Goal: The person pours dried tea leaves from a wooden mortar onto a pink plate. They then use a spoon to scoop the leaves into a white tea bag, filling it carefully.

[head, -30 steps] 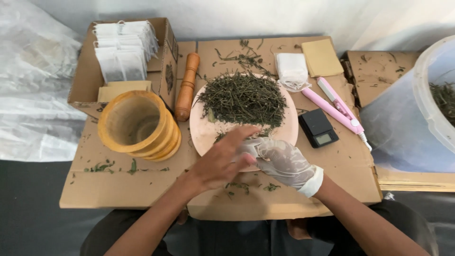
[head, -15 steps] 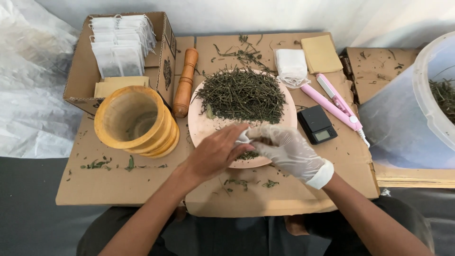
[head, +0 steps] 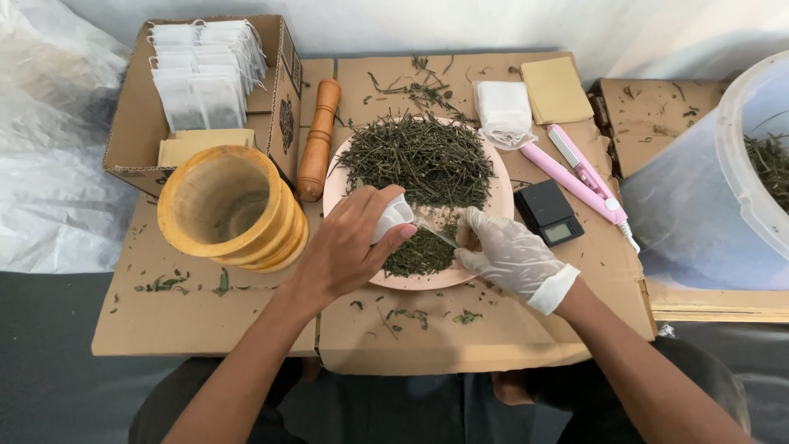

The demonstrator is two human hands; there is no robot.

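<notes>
A small white paper sachet (head: pixel 393 219) is sitting pinched in the bare left hand (head: pixel 349 247) over the round pink plate's (head: pixel 341 177) near edge; the white-gloved right hand (head: pixel 508 256), fingers curled, is touching dried green leaves (head: pixel 421 156), a wooden mortar (head: pixel 230 210) standing just left

We work on flattened brown cardboard (head: pixel 205 321) laid over a dark grey floor (head: pixel 49 386). Behind the cardboard rises a white wall (head: pixel 394 25); left of it, crumpled clear plastic sheeting (head: pixel 49 164).
</notes>
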